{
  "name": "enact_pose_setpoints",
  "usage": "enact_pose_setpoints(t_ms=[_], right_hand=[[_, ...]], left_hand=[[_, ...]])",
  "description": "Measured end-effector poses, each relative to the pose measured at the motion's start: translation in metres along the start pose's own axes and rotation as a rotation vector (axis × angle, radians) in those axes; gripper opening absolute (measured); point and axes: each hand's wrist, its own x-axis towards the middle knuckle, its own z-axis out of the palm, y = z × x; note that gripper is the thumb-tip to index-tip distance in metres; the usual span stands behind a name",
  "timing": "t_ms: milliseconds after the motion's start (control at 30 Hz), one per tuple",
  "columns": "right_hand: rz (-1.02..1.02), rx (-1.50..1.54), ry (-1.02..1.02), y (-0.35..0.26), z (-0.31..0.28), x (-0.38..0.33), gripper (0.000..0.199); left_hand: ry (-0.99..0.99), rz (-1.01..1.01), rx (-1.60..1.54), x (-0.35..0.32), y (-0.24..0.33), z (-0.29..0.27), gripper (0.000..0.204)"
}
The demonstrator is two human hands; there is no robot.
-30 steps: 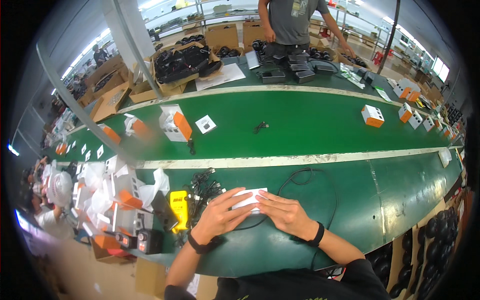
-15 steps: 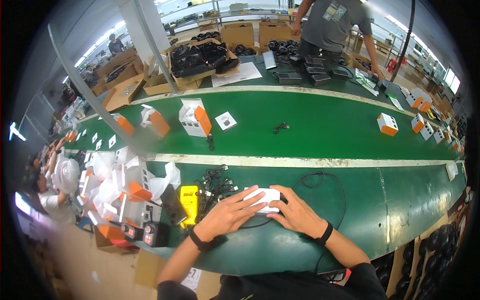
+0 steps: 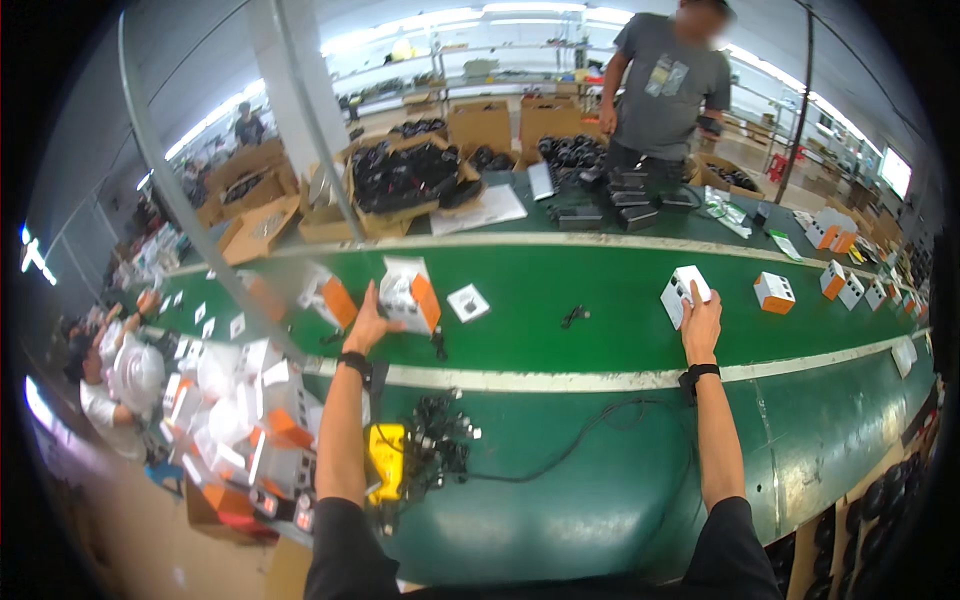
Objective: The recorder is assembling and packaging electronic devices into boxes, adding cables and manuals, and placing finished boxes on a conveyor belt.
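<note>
My right hand (image 3: 702, 325) grips a small white box (image 3: 682, 296) at its right side, over the green belt. My left hand (image 3: 370, 322) reaches to an open white and orange box (image 3: 410, 297) on the belt, its thumb and fingers spread at the box's lower left side. Whether it bears on the box I cannot tell. A white printed card (image 3: 468, 302) lies right of that box, and a short black cable (image 3: 438, 343) below it. Farther right are a coiled black cable (image 3: 575, 316) and another white and orange box (image 3: 774, 292).
On the near table sit a yellow device (image 3: 386, 462), a tangle of black cables (image 3: 435, 435) and a pile of open boxes (image 3: 250, 410) at left. A long black cable (image 3: 560, 455) runs across it. Metal posts (image 3: 165, 180) rise at left. Across the belt stands a person (image 3: 665, 95).
Both hands have left the near table and reached forward over the belt, the right one with the white box, the left one to the open box. The view has tilted up.
</note>
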Motion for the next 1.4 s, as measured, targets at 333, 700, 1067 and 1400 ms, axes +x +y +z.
enact_pose_setpoints(t_ms=[333, 700, 1067, 1400], right_hand=[[-0.130, 0.077, -0.470, -0.161, 0.047, -0.050, 0.056], [-0.330, 0.025, -0.648, -0.136, 0.071, -0.062, 0.031], [-0.817, 0.712, -0.266, -0.236, -0.211, -0.207, 0.033], [-0.831, 0.240, -0.582, -0.262, -0.179, -0.213, 0.034]], left_hand=[[-0.091, 0.136, -0.124, -0.018, 0.074, 0.047, 0.077], [-0.116, 0.162, -0.083, -0.309, 0.226, 0.140, 0.067], [-0.155, 0.005, -0.338, -0.352, 0.187, 0.152, 0.058], [-0.172, 0.034, -0.815, -0.344, 0.162, 0.146, 0.052]])
